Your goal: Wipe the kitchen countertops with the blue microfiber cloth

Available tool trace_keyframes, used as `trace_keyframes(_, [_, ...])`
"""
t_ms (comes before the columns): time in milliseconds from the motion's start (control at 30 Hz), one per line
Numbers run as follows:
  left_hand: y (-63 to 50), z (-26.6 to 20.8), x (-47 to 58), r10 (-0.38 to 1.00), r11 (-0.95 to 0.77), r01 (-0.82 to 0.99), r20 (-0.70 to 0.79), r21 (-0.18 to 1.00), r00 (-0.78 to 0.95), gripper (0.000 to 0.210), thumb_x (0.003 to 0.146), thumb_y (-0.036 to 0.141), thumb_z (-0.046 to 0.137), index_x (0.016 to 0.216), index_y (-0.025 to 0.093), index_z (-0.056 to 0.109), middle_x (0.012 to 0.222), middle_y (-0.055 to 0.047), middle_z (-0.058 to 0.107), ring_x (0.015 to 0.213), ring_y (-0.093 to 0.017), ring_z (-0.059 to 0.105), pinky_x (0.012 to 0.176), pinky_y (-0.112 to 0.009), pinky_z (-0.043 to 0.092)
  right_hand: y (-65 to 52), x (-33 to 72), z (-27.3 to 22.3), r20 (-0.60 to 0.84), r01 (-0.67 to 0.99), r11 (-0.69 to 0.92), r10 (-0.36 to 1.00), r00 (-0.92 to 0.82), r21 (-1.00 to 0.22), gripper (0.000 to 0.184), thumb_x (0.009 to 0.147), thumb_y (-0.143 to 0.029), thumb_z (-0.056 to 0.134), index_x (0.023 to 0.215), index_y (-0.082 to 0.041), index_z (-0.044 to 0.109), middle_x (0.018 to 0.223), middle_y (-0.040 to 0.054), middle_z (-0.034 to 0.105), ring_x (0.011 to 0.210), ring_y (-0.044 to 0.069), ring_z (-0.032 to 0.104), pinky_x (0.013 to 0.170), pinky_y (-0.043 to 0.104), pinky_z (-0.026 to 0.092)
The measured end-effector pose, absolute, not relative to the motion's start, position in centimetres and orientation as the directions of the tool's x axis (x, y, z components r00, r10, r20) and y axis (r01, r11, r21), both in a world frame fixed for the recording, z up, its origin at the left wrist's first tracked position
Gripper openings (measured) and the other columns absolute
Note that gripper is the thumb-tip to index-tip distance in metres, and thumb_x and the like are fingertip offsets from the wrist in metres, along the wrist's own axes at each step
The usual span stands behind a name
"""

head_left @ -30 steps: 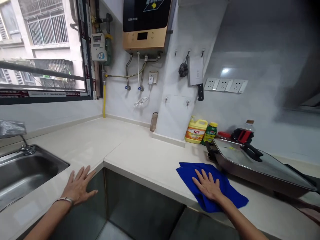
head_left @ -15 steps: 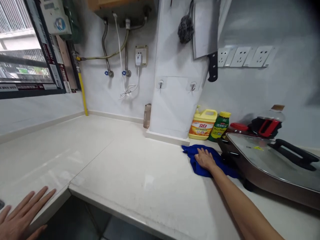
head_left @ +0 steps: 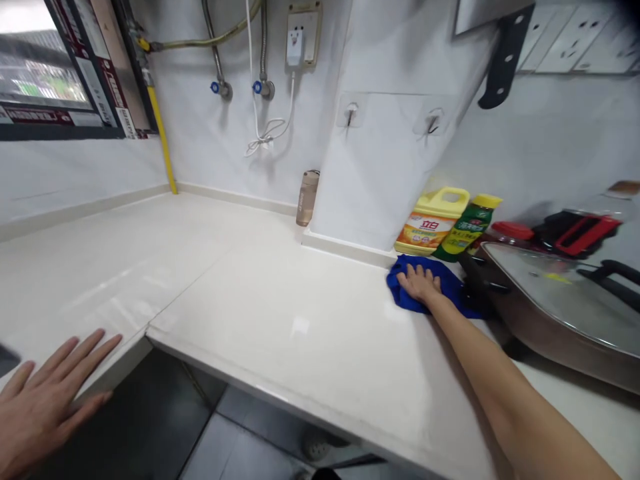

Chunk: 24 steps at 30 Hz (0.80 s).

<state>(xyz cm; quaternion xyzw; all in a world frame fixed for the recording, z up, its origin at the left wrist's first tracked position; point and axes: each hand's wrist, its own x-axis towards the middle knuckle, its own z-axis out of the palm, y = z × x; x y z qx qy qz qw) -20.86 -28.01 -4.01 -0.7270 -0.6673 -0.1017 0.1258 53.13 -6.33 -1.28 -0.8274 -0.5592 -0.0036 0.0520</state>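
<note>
Counter (head_left: 260, 300) and lidded pan (head_left: 555, 343), with wiping apparently in hand.
Just left of the pan, a blue cloth (head_left: 453, 283) lies bunched under the right hand (head_left: 420, 283), which presses down with fingers spread; well left of the pan, the left hand (head_left: 47, 403) is fanned out, gripping nothing. The next stroke likely calls for flat pressure, steered clear of the pan.

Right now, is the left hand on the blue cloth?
No, the right hand rests on the blue cloth, while the left hand is at the counter edge.
</note>
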Motion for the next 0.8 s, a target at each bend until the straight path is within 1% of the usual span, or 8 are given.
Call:
trace_keyframes(133, [-27.6,-2.7,-20.1,0.959,-0.084,0.993,0.265,-0.078,0.102,0.071,0.090,0.059,0.038,0.156,0.039,0.024,0.163,0.001,0.028,0.150,-0.035,0.024,0.116,-0.064,0.017,-11.6,49.2,-1.5,0.048,0.949,-0.311,0.949,0.313,-0.045,0.067,0.103,-0.049,0.025,0.157,-0.009,0.027,0.161,0.0216,0.021,0.146,0.042,0.021,0.117,0.059,0.018])
trace_keyframes(267, [-27.5,0.1,-18.4,0.995,-0.072,0.997,0.067,-0.010,0.072,0.093,0.074,0.067,0.060,0.153,0.026,0.034,0.163,-0.008,0.028,0.150,-0.039,0.021,0.115,-0.064,0.016,-18.4,45.3,-1.7,0.034,0.972,-0.234,0.972,0.234,-0.014,0.067,0.102,-0.053,0.020,0.159,-0.017,0.021,0.164,0.0161,0.017,0.149,0.038,0.015,0.119,0.056,0.015])
trace_keyframes(400, [-27.6,0.8,-18.3,0.992,-0.074,0.993,0.105,0.089,0.065,0.111,0.056,0.070,0.071,0.148,0.015,0.042,0.160,-0.013,0.035,0.148,-0.041,0.022,0.117,-0.059,0.009,-25.9,43.2,-1.5,0.029,0.986,-0.167,0.986,0.167,0.019,0.069,0.102,-0.056,0.021,0.160,-0.020,0.020,0.165,0.0124,0.016,0.151,0.034,0.011,0.121,0.051,0.014])
trace_keyframes(500, [-26.7,-1.0,-20.0,0.987,-0.107,0.982,0.134,0.154,0.087,0.113,0.055,0.073,0.070,0.149,0.017,0.041,0.161,-0.012,0.033,0.149,-0.037,0.020,0.118,-0.056,0.005,-30.6,43.6,-1.5,0.031,0.992,-0.121,0.992,0.120,0.034,0.067,0.102,-0.056,0.021,0.159,-0.021,0.021,0.165,0.0096,0.016,0.152,0.031,0.011,0.122,0.049,0.014])
trace_keyframes(600, [-25.4,-3.1,-21.7,0.972,-0.182,0.972,0.176,0.145,0.156,0.095,0.073,0.076,0.053,0.150,0.021,0.039,0.161,-0.010,0.032,0.152,-0.031,0.017,0.118,-0.052,0.007,-34.0,45.8,-1.9,0.046,0.994,-0.106,0.993,0.105,0.024,0.067,0.102,-0.056,0.017,0.159,-0.022,0.021,0.165,0.0078,0.016,0.152,0.029,0.010,0.122,0.049,0.015])
trace_keyframes(667, [-25.1,-3.5,-21.9,0.956,-0.185,0.977,0.249,0.102,0.155,0.082,0.083,0.071,0.040,0.151,0.024,0.036,0.162,-0.009,0.029,0.152,-0.032,0.015,0.117,-0.056,0.008,-35.6,47.9,-2.4,0.061,0.992,-0.123,0.991,0.122,0.021,0.067,0.101,-0.056,0.016,0.159,-0.023,0.023,0.165,0.0070,0.017,0.152,0.027,0.010,0.122,0.048,0.015])
trace_keyframes(733, [-25.3,-2.8,-21.4,0.956,-0.169,0.983,0.256,0.067,0.147,0.082,0.083,0.071,0.042,0.152,0.027,0.035,0.163,-0.008,0.028,0.151,-0.034,0.017,0.115,-0.059,0.012,-36.9,50.3,-2.9,0.075,0.987,-0.159,0.985,0.157,0.025,0.067,0.101,-0.055,0.016,0.159,-0.022,0.023,0.165,0.0067,0.018,0.152,0.027,0.012,0.123,0.047,0.015])
trace_keyframes(800, [-25.6,-1.7,-20.6,0.970,-0.152,0.986,0.202,0.067,0.135,0.094,0.073,0.076,0.054,0.151,0.028,0.036,0.161,-0.007,0.030,0.150,-0.035,0.021,0.115,-0.059,0.015,-38.0,53.1,-3.4,0.083,0.976,-0.216,0.974,0.213,0.033,0.067,0.100,-0.053,0.017,0.159,-0.021,0.023,0.165,0.0068,0.019,0.152,0.027,0.013,0.122,0.047,0.016])
